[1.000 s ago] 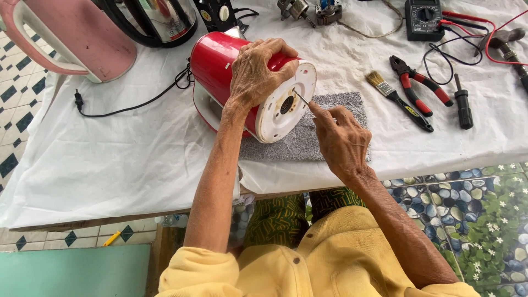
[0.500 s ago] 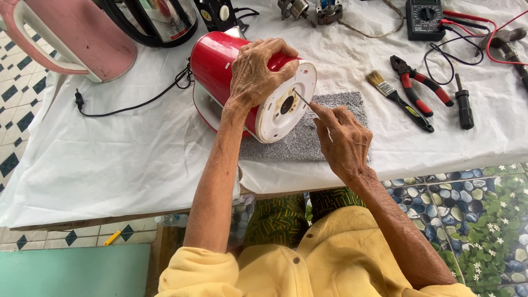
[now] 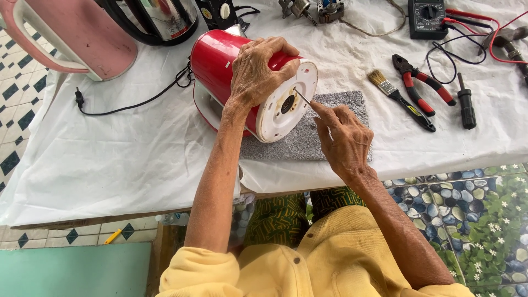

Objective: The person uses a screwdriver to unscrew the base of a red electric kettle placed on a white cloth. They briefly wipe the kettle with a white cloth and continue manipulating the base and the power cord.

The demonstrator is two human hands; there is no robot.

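A red electric kettle (image 3: pixel 217 60) lies on its side on a grey mat (image 3: pixel 308 140), its white base (image 3: pixel 278 113) turned toward me. My left hand (image 3: pixel 258 69) grips the kettle's body near the base and holds it still. My right hand (image 3: pixel 344 137) holds a thin screwdriver (image 3: pixel 302 97) whose tip touches the white base just right of the dark centre socket.
The table wears a white cloth (image 3: pixel 110 159). A pink kettle (image 3: pixel 77 33) and a black-and-steel kettle (image 3: pixel 159 19) stand at the back left, with a black cord (image 3: pixel 132 102). A paintbrush (image 3: pixel 399 99), red pliers (image 3: pixel 421 82), a black screwdriver (image 3: pixel 466 102) and a multimeter (image 3: pixel 429 16) lie to the right.
Almost nothing has changed. Both hands keep the same hold, and the screwdriver tip stays against the kettle's base.
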